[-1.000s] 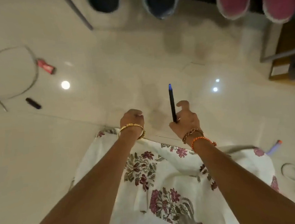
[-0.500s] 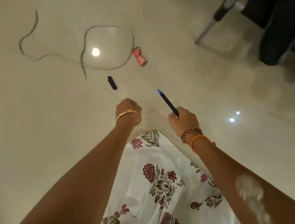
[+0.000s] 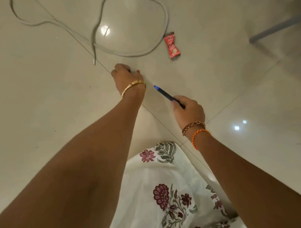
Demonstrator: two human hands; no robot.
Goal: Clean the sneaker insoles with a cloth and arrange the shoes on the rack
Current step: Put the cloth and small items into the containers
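R hand [image 3: 189, 110] nearest, fingers clenched round pen [image 3: 168, 96]. L hand [image 3: 125, 76] further out, down at floor [image 3: 37, 104], curled over smthg small; grasp can't be confirmed. Beyond: cord [image 3: 132, 52], red wrapper [image 3: 171, 47]. No sneakers, insoles, cloth or rack in view; task progress not evidenced, likely all outstanding.

The floor [image 3: 37, 104] was glossy cream tile, crossed by thin grout lines. Ceiling lights [image 3: 105, 30] showed as bright round reflections on it. A grey metal furniture leg [image 3: 279, 26] slanted in at the upper right, blurred, with shadow beneath it.
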